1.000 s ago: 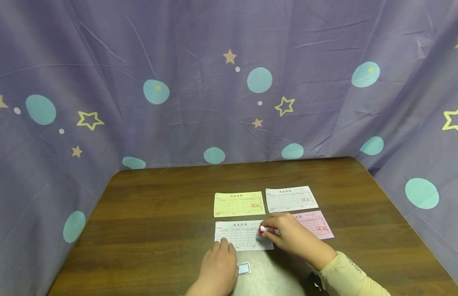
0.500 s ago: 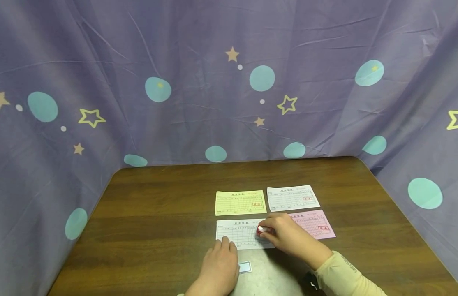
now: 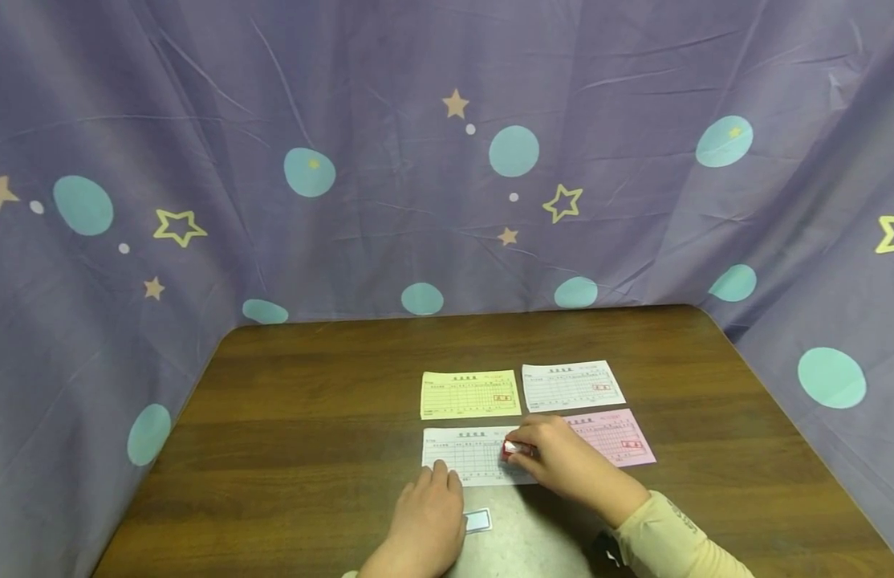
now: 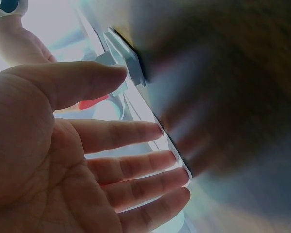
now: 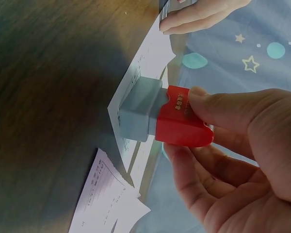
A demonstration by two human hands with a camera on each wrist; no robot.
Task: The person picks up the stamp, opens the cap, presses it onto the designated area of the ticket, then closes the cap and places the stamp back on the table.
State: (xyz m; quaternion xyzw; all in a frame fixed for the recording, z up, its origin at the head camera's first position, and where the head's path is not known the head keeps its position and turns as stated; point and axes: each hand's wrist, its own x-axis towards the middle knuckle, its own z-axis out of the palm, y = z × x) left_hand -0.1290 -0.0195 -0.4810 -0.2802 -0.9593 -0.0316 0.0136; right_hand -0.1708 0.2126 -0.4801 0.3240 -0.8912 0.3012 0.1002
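Note:
In the head view my right hand (image 3: 580, 466) pinches a red and grey stamp (image 3: 515, 449) between thumb and fingers. The right wrist view shows its grey base (image 5: 140, 109) standing on the right part of the near white form slip (image 3: 457, 456), with the red handle (image 5: 177, 116) in my fingertips. My left hand (image 3: 427, 522) lies with fingers extended, their tips at that slip's lower left edge. Beside its thumb is a small pale blue rectangular piece with a white rim (image 3: 478, 520); in the left wrist view the thumb is close to this piece (image 4: 123, 53), contact unclear.
Behind the near slip lie a yellow slip (image 3: 470, 395) and another white slip (image 3: 571, 387). A pink slip (image 3: 620, 440) lies to the right, partly behind my right hand. Those three bear red stamp marks. A purple curtain (image 3: 375, 241) borders the wooden table (image 3: 295, 449).
The head view has shifted slightly. Less of the stamp's grey base shows below its red handle than a second ago. Both hands stay in nearly the same place.

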